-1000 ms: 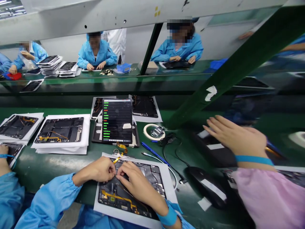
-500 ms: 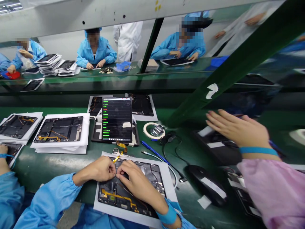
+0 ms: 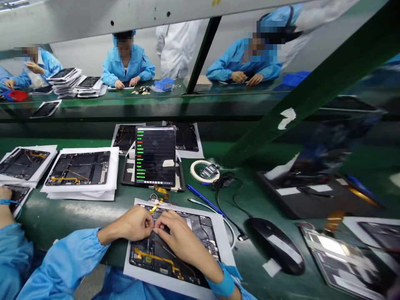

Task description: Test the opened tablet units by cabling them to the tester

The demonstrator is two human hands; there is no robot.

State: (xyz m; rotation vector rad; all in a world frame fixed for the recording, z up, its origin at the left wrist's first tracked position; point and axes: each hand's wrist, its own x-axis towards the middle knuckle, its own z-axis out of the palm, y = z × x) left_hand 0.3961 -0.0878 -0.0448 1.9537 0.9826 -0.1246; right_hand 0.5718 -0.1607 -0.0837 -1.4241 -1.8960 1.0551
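An opened tablet housing (image 3: 200, 273) lies on white sheets (image 3: 223, 233) in front of me, its dark inside facing up, with an orange-yellow flex cable (image 3: 165, 260) along its near edge. Over its upper left part, my left hand (image 3: 137, 223) is closed in a pinch. My right hand (image 3: 176, 235), with a blue band at the wrist, pinches right beside it, the fingertips almost meeting. Whatever sits between them is too small and covered to name. A yellow flex strip (image 3: 155, 207) runs from just above my fingers towards the propped-up lit screen (image 3: 155, 156) showing green and red text lines.
Stacked tablet housings on paper (image 3: 79, 168) stand to the left, near a co-worker's hand (image 3: 5, 195). On the right lie a tape roll (image 3: 193, 170), a blue pen (image 3: 204, 200), cables, a black mouse (image 3: 275, 246) and more device parts. Co-workers sit across the bench.
A pink-sleeved person's hand has left the right side, uncovering the parts there. Across the bench, the right-hand co-worker's hands have come closer together. My hands hold nearly the same pinch.
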